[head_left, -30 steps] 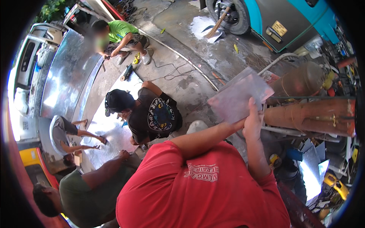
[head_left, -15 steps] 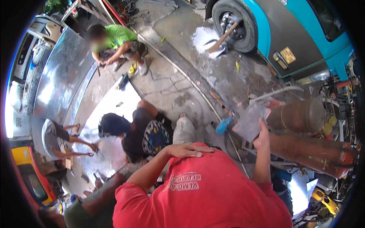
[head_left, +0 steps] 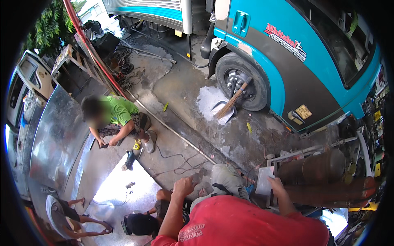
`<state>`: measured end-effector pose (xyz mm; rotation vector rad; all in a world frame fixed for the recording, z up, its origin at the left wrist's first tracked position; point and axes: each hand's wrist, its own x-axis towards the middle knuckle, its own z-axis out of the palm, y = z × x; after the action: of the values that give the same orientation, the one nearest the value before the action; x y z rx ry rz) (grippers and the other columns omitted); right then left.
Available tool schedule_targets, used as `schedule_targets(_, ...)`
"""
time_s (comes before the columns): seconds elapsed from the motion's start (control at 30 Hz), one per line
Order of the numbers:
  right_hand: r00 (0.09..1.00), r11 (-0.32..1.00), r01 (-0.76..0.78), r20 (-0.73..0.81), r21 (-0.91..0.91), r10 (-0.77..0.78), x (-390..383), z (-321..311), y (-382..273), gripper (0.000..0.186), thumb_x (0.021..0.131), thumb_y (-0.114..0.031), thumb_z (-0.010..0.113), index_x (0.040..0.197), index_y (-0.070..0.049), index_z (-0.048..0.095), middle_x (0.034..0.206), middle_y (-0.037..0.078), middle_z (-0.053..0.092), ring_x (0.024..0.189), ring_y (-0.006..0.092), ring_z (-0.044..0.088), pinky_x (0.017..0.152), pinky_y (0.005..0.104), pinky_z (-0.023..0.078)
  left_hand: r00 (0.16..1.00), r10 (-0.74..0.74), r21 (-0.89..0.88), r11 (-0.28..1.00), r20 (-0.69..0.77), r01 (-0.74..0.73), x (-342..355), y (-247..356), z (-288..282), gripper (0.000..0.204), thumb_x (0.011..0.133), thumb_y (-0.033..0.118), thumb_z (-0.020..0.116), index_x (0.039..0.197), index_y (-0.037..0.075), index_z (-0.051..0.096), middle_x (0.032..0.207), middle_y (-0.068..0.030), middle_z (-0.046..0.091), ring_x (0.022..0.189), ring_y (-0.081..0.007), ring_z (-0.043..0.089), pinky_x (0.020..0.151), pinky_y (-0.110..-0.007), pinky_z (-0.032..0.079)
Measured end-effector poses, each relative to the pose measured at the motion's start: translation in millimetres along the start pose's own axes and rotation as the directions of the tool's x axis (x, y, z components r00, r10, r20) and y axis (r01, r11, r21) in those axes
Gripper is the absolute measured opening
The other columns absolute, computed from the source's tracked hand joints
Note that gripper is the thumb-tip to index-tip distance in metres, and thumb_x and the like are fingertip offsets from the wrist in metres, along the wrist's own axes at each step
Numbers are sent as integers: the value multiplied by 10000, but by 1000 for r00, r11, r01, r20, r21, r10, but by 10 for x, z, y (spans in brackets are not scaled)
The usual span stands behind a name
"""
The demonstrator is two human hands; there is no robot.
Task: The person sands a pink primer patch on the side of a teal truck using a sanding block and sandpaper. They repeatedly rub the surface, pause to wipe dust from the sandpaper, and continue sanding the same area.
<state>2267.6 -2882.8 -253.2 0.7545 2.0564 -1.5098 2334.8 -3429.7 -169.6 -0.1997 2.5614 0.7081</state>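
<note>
My left hand point(head_left: 183, 187) is raised in front of the red shirt point(head_left: 230, 217), its fingers curled in, with nothing showing in them. On the other side, my right hand point(head_left: 278, 185) grips a thin, flat grey sheet point(head_left: 264, 180) by its edge. Its material I cannot make out. That sheet is beside a metal frame and two rusty gas cylinders. Below the left hand, a person in a dark cap point(head_left: 141, 224) bends over a shiny metal sheet point(head_left: 135, 180), partly hidden by my arm.
A person in green point(head_left: 119, 112) squats by a yellow tape measure point(head_left: 136, 144); an angle grinder point(head_left: 129, 160) lies on the sheet's edge. Another person point(head_left: 61, 213) reaches in at lower left. A broom point(head_left: 234, 100) and dustpan lean by the blue truck's wheel point(head_left: 242, 82). Cables cross the floor.
My left hand has lifted off the front of the red shirt and curled closed. My view has tilted up, showing more of the truck. The grey sheet stays in my right hand.
</note>
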Motion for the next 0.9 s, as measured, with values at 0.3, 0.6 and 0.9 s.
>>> schedule_targets(0.3,966,837,195,247,-511,-74,2466,1087,-2552,568,952,-463,756,1035,99,754,768,120,698,738,188,663,673,430,509,988,60,-272,962,143,-19,2053,268,-396,688,1035,551,584,1513,57,568,1355,-286,674,1225,-445,674,1058,-491,528)
schedule_targets(0.6,990,785,128,125,-607,-65,3884,435,-2764,622,898,-518,764,1042,87,768,917,274,768,912,333,777,773,467,557,996,-75,-195,977,49,83,3852,-165,-528,786,1065,600,515,1556,-11,463,1384,-337,631,1336,-485,587,1137,-505,474)
schedule_targets(0.9,985,862,-165,-29,-479,172,4057,399,-2732,546,928,-460,783,1121,51,769,920,218,755,824,317,729,735,450,555,920,343,49,939,-190,-340,6237,1081,-2257,894,1075,564,537,1664,-32,224,1726,-271,256,1584,-495,260,1257,-597,318)
